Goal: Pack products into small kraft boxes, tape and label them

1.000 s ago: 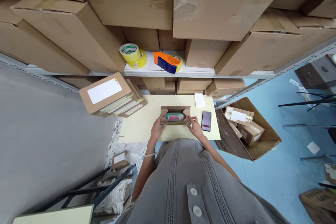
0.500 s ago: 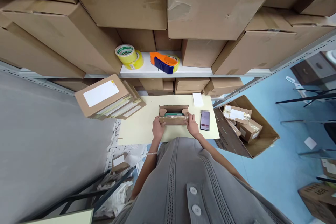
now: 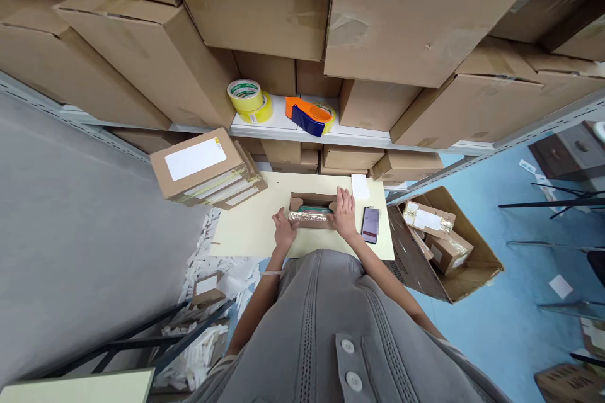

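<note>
A small cardboard box (image 3: 309, 221) lies on the cream tabletop with its top open and a strip of shiny clear tape along its front edge. Inside it a green item (image 3: 314, 208) shows in part; its kind cannot be made out. My left hand (image 3: 285, 232) grips the box's left front corner with thumb and fingers. At the right end my right hand (image 3: 345, 214) rests against the box, its fingers stretched up over the end flap. Right of that hand a phone (image 3: 370, 225) lies face up, with a white paper (image 3: 360, 186) behind it.
Taped, labelled boxes (image 3: 198, 164) are stacked at the table's left. On the shelf above are yellow tape rolls (image 3: 250, 101) and an orange-and-blue tape dispenser (image 3: 309, 116). A large open carton (image 3: 449, 289) holding parcels stands on the floor at right. Large cartons (image 3: 265, 0) fill the shelving.
My right hand has risen from the box's front right corner to its right end, fingers now stretched upward. My left hand has shifted slightly outward. The front panel's tape shows more. The view has shifted slightly.
</note>
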Available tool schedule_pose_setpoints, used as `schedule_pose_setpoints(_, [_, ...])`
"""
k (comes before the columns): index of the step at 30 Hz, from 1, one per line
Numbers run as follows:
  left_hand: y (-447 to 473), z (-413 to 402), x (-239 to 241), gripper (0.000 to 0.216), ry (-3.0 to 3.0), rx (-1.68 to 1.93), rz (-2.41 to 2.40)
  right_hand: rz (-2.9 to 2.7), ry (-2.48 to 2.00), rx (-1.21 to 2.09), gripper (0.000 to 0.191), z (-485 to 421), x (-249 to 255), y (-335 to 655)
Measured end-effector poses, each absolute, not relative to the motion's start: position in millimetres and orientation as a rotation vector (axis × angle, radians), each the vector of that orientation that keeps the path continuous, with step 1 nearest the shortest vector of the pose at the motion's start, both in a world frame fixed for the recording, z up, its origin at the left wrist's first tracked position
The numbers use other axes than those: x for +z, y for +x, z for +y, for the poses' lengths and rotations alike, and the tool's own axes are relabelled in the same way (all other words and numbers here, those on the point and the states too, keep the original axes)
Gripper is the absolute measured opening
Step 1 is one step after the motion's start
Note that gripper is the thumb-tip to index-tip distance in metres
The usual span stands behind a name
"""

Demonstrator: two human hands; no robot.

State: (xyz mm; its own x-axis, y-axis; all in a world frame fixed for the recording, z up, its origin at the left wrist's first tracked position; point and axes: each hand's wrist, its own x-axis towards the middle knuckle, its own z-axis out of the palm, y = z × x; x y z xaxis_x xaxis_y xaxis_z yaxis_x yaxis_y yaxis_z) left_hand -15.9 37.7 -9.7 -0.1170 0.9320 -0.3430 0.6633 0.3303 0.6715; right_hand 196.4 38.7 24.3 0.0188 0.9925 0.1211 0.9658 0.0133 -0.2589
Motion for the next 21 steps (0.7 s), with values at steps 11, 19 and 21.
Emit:
schedule_pose_setpoints(11, [-25,31,-21,0.07,1.32,0.522,1.835,-2.396,-1.942,0.45,0.065,13,12,168])
schedule_pose_setpoints(19, [-7,42,-1,0.075,1.978,0.576,1.732,-2.434,-2.012,0.449,0.075,8,1,166])
schedule_pose_setpoints(21, [5,46,1,0.075,2.123,0.507,1.621,-2.432,-2.021,0.434,0.076,8,0,165])
